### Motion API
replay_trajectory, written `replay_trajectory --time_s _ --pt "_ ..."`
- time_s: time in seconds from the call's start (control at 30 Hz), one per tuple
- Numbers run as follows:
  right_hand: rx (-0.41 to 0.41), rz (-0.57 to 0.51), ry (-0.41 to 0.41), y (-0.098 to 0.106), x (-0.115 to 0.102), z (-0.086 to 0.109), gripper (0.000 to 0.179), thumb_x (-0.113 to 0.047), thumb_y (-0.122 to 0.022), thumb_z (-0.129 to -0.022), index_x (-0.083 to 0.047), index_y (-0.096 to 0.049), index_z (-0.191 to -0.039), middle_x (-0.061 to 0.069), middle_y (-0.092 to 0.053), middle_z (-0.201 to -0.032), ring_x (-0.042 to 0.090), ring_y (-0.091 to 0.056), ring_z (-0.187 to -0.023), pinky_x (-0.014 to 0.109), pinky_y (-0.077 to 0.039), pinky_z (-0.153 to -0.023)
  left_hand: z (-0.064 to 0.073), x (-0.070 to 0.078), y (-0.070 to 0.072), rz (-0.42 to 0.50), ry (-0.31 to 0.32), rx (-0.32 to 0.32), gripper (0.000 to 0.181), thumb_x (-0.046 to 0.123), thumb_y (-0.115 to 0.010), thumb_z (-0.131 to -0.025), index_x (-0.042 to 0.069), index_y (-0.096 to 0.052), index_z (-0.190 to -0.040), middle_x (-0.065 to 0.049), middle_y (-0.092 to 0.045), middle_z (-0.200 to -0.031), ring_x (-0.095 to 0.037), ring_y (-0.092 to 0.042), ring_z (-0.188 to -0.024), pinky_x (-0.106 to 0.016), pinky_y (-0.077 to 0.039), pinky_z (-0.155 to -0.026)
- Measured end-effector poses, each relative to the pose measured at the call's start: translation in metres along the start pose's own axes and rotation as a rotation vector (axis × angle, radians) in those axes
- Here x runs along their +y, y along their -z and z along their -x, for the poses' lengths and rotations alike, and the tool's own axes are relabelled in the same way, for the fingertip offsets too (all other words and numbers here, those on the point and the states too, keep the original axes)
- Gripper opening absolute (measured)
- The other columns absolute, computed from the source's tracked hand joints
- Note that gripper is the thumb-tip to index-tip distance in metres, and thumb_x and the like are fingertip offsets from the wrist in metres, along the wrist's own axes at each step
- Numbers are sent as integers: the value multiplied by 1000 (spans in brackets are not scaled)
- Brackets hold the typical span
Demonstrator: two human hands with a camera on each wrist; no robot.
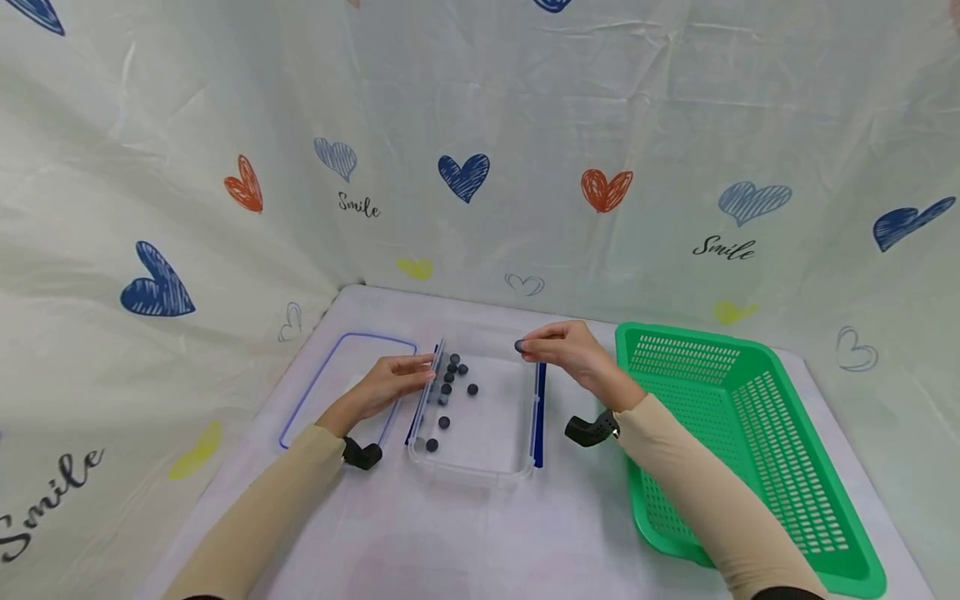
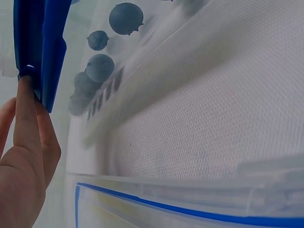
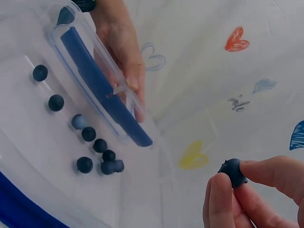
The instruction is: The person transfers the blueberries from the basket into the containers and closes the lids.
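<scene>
A clear plastic box (image 1: pixel 480 476) with blue side latches stands on the table with its top uncovered. Several blueberries (image 1: pixel 472 389) lie inside, most of them along its left wall. My left hand (image 1: pixel 386 383) holds the box's left side, its fingers at the blue latch (image 2: pixel 40 47) in the left wrist view. Above the box's far right corner, my right hand (image 1: pixel 573 354) pinches one blueberry (image 3: pixel 232 172) between thumb and fingers. The right wrist view shows that berry clear of the box.
Left of the box lies a clear lid with a blue seal (image 1: pixel 318 390), partly behind the left hand. A green perforated basket (image 1: pixel 637 500) stands on the right, partly covered by the right forearm. A white cloth (image 1: pixel 450 542) covers the table; a heart-printed curtain (image 1: pixel 525 108) hangs behind.
</scene>
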State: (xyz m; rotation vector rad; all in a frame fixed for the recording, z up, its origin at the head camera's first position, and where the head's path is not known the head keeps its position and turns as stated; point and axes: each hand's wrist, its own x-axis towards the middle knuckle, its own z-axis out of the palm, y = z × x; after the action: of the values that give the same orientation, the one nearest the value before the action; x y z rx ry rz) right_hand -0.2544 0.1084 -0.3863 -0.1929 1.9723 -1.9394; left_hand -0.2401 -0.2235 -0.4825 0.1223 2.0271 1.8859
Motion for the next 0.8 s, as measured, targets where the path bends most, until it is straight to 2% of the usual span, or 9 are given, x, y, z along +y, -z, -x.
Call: replay_trajectory --time_s 0.33,0.57,0.8 --pt "-28 10 -19 -29 -1 -12 24 5 -68 -91 19 -64 -110 13 -73 -94 17 -72 -79 36 -58 -87 0 1 -1 11 10 13 56 15 -71 -94 4 -50 -145 -20 -46 -149 -22 -55 -124 -30 -49 -101" --pt "-23 16 -61 -43 4 -21 22 4 -71 -89 16 -67 -107 14 -73 -92 17 -72 -77 34 -59 -85 1 0 -1 0 13 17 57 17 -72 -94 5 -50 -146 -20 -47 -148 -25 -52 -128 -31 -47 -103" --pt "-44 81 -83 -55 11 -28 18 3 -72 -89 13 -70 -104 15 -73 -93 19 -72 -77 35 -59 -85 0 0 -1 -1 7 17 56 16 -71 -95 4 -51 -145 -20 -48 -147 -24 -53 -127 -32 -47 -104"
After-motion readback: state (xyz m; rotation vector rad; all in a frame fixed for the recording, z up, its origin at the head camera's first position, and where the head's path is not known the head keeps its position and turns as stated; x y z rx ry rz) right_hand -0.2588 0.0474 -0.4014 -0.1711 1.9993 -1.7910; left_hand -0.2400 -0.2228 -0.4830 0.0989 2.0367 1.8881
